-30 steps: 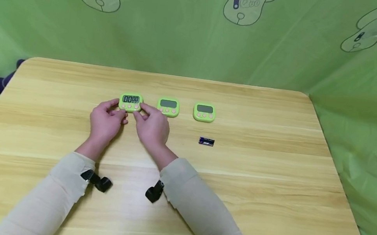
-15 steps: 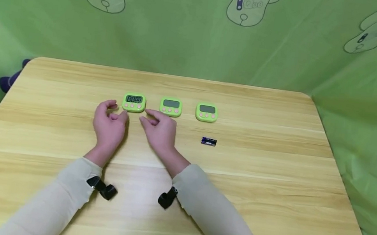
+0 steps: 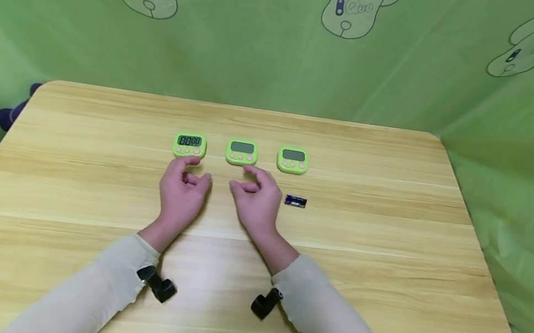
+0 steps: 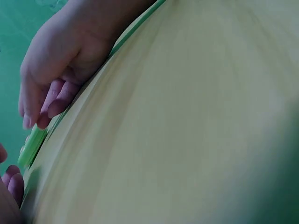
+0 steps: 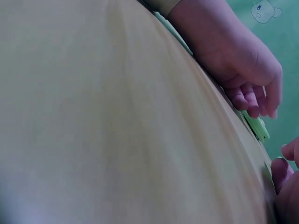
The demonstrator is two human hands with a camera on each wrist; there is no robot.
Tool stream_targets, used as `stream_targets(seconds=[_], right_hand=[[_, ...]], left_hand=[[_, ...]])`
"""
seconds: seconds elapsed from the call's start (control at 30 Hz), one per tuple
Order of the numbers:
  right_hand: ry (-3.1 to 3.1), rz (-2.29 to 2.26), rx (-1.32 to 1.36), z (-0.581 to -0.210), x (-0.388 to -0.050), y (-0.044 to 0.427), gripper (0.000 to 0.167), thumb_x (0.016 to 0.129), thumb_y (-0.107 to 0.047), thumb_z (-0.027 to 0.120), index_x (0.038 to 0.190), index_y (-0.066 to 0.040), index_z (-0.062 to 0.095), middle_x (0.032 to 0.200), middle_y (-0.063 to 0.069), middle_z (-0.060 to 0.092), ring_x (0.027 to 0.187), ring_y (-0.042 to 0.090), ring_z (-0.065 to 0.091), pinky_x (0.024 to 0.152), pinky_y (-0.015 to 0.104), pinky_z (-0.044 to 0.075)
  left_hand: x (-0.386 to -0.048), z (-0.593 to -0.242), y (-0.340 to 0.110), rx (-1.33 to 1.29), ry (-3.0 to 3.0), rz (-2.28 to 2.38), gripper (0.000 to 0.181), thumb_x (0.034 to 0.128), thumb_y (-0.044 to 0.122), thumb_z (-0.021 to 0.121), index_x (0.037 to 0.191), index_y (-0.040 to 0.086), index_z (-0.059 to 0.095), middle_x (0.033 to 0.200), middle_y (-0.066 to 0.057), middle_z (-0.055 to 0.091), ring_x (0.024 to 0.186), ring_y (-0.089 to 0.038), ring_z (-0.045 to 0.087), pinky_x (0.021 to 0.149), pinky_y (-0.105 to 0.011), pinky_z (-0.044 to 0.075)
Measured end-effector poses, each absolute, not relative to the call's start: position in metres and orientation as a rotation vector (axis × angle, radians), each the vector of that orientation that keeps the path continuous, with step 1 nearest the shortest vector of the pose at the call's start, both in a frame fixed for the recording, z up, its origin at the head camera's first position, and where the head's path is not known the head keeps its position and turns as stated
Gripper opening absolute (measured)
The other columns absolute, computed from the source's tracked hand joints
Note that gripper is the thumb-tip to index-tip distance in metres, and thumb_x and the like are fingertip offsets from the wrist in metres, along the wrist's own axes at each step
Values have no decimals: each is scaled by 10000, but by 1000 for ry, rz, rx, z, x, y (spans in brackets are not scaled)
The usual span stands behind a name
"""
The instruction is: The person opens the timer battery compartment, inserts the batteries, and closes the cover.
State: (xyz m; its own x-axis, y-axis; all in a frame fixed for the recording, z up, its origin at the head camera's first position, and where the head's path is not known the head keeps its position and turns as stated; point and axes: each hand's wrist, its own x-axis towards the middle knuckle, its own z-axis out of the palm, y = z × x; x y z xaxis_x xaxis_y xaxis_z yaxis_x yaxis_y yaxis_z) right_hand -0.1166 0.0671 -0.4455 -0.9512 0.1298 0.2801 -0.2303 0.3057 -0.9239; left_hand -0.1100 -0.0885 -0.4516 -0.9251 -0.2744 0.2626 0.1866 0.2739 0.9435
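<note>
Three light green digital timers stand in a row. The left timer (image 3: pixel 189 145) displays zeros. On the middle timer (image 3: pixel 241 152) and the right timer (image 3: pixel 293 160) the screens are blank grey. My left hand (image 3: pixel 182 192) is just below the left timer, its fingers loosely curled around nothing and its index fingertip close to the timer's lower edge. Below the middle timer is my right hand (image 3: pixel 257 201), likewise loosely bent and holding nothing. Dark batteries (image 3: pixel 295 201), seemingly a pair side by side, lie right of it. A green timer (image 4: pixel 32 145) shows edge-on in the left wrist view.
The wooden table (image 3: pixel 372 290) has rounded far corners. Behind it hangs a green curtain (image 3: pixel 259 65) printed with cartoon heads. A purple object (image 3: pixel 13 113) pokes out past the table's left edge. Each sleeved wrist carries a small black camera (image 3: pixel 266 303).
Both hands have let go of the left timer, drawn back towards me and shifted right, the right hand farther. The timers and batteries stay in place on the table.
</note>
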Motion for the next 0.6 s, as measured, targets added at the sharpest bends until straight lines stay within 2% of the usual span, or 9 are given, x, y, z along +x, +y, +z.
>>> stream_targets(seconds=[0.2, 0.4, 0.6], right_hand=[[-2274, 1659, 87, -444, -125, 76, 489, 782, 47, 823, 1232, 52, 632, 1226, 151, 578, 728, 211, 706, 615, 237, 600], [-2398, 1567, -67, -443, -139, 78, 540, 824, -32, 818, 1315, 26, 599, 1291, 133, 577, 703, 156, 696, 543, 217, 579], [-2489, 1523, -109, -440, -150, 76, 597, 839, -77, 814, 1371, 22, 560, 1340, 162, 577, 726, 140, 692, 579, 199, 577]], left_hand=[[-124, -449, -66, -5, -2283, -1630, 439, 843, -13, 735, 1259, -67, 602, 1186, -176, 567, 680, -169, 592, 591, -200, 527], [-143, -449, -58, -40, -2375, -1530, 476, 846, 9, 741, 1285, -85, 583, 1228, -173, 543, 677, -187, 604, 610, -254, 545], [-157, -448, -60, -66, -2463, -1450, 460, 839, 42, 752, 1260, -72, 606, 1160, -198, 613, 708, -229, 594, 738, -349, 526]])
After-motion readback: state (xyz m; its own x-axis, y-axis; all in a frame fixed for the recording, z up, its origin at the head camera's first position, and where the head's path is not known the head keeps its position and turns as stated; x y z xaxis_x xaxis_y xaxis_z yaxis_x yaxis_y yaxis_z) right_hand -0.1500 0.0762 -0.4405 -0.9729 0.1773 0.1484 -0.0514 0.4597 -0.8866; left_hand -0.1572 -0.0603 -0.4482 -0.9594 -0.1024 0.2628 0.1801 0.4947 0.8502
